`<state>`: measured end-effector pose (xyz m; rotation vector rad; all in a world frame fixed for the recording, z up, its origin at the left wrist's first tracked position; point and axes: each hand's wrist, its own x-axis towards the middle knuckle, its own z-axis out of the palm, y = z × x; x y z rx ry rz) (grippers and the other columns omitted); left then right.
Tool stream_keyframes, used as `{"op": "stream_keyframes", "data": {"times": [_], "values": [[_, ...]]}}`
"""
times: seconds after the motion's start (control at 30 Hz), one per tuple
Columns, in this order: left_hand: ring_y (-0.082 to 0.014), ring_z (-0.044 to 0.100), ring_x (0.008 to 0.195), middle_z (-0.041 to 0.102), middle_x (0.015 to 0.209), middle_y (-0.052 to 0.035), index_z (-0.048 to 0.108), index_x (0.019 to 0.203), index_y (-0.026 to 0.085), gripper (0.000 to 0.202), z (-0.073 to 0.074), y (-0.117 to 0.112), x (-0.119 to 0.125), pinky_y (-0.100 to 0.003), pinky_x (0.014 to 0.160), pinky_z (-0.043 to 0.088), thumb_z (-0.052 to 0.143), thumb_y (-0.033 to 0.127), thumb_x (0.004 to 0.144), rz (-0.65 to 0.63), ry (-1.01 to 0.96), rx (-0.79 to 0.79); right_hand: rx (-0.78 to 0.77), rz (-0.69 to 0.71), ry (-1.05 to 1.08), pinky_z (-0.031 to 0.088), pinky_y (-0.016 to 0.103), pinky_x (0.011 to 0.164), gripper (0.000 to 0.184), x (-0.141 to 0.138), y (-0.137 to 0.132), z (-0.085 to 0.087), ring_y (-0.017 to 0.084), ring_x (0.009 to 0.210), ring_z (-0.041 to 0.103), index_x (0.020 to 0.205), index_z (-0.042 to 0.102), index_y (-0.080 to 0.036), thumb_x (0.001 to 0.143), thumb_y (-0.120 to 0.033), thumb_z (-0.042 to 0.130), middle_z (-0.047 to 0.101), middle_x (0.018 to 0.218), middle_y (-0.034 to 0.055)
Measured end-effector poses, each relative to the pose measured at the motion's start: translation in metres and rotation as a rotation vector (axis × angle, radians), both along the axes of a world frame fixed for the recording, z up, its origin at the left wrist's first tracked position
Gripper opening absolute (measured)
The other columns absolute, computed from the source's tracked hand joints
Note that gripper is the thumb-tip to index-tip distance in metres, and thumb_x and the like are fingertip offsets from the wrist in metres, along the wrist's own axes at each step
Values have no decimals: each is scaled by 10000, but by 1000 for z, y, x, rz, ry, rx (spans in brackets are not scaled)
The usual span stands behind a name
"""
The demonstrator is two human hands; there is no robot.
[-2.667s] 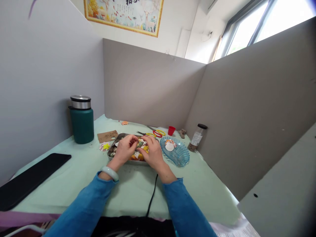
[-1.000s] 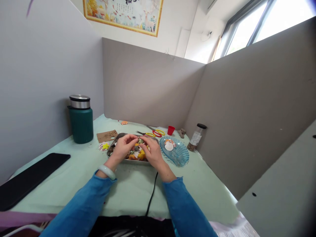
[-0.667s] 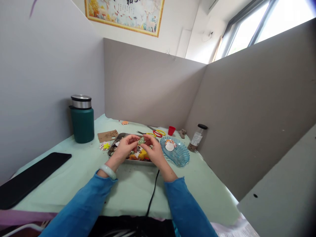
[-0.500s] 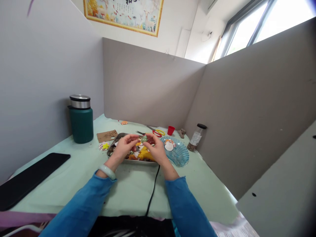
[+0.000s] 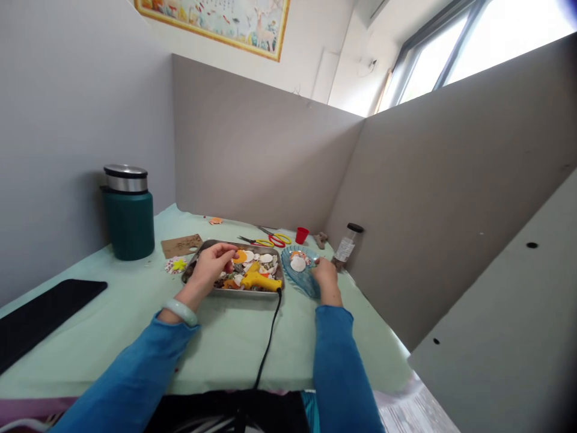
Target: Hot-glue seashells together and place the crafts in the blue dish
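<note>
My left hand (image 5: 211,266) hovers over the left part of a metal tray (image 5: 243,293), its thumb and fingers pinched together; anything between them is too small to make out. In the tray lie a yellow glue gun (image 5: 260,279), white discs, orange pieces and small shell-like bits. My right hand (image 5: 326,278) is closed at the right rim of a blue scalloped plate (image 5: 307,285), with its fingertips partly hidden. On that plate rest a white disc (image 5: 298,264) and small orange and white pieces.
Scissors (image 5: 265,242), a red cup (image 5: 302,235) and a lidded jar (image 5: 347,245) stand or lie behind. Brown cardboard (image 5: 181,246), a green flask (image 5: 129,219) and a black slab (image 5: 54,319) are leftward. A black cord (image 5: 269,343) crosses the front. Grey partitions (image 5: 265,138) enclose the table.
My hands have parted from around a greenish piece above the tray. The right has moved right to the plate; the left stays over the tray. The view has shifted slightly right.
</note>
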<state>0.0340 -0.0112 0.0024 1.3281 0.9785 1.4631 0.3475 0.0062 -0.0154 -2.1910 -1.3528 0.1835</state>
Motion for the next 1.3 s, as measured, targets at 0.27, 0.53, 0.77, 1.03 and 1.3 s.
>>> {"op": "stream_keyframes", "data": {"times": [0.27,0.53,0.77,1.03,1.3], "values": [[-80,506,436,663,693,-35,638,827,128,318,2,-2,-1,-216,430,415,703,372,634,30,9,4,179,-114,-43,519,404,841,279,18,-10,9,204,1001,599,1179,561,-178,932,-307,538,569,1207,90],[-93,483,428,609,580,-9,649,766,141,321,-1,4,-8,-221,443,407,653,452,686,135,126,50,337,422,1,478,281,745,323,-38,-20,24,199,840,651,999,701,-158,898,-348,460,723,939,67],[-134,541,474,662,627,-23,681,779,174,261,-6,11,-18,-236,471,403,614,414,701,188,359,115,224,892,-94,407,228,594,256,-100,-36,18,145,679,606,777,688,-210,728,-462,694,679,754,-13],[-179,567,505,683,595,-11,715,675,244,111,-5,8,-16,-255,516,371,628,312,664,204,650,186,224,791,-200,398,300,707,269,-113,-39,11,223,808,612,812,643,-210,635,-359,780,661,879,57],[-194,570,530,680,602,-15,716,677,246,113,-2,17,-16,-262,539,371,609,282,677,164,786,238,355,711,87,386,308,703,168,-109,-38,11,218,735,601,660,601,-204,683,-319,720,645,661,23]]}}
